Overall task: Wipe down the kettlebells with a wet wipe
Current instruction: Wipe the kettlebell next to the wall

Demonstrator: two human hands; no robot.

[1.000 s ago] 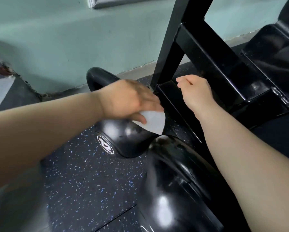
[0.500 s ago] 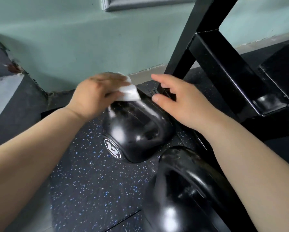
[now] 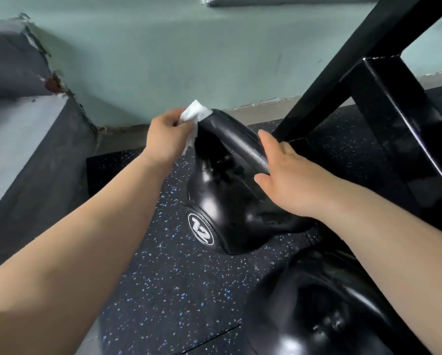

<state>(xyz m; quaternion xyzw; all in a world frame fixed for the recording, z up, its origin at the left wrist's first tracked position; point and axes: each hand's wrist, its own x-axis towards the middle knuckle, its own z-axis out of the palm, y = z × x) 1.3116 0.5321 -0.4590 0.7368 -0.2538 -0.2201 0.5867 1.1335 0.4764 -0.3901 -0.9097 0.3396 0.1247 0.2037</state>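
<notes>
nearest to you, at lower right, the second kettlebell (image 3: 317, 303) stands on the speckled floor mat (image 3: 163, 290), and neither hand touches it; judge it as not yet under the wipe. beyond it stands the 12 kettlebell (image 3: 227, 208), with its number mark facing near-left. whether it stands level or slightly tipped cannot be told from this view. note the change at your right hand (image 3: 289, 180): a second ago it hovered clear of the bell beside the rack, half a second ago it was reaching in, and now its thumb and fingers are closed round the right end of the handle (image 3: 237, 139), steadying the bell. note also the change at your left hand (image 3: 166, 139): it has carried the wet wipe (image 3: 195, 114) off the rounded body, where it was rubbing a second ago, up to the far-left end of the handle. the fingers pinch the bunched wipe and press it against the handle there, with a corner standing free above the knuckles. the work has therefore passed from the body to the handle, which suggests this bell is close to finished. expect a draw of the wipe along the handle towards the bracing hand, which will have to give way. behind the bell stand the black rack frame (image 3: 383, 103) and the green wall (image 3: 150, 60).
</notes>
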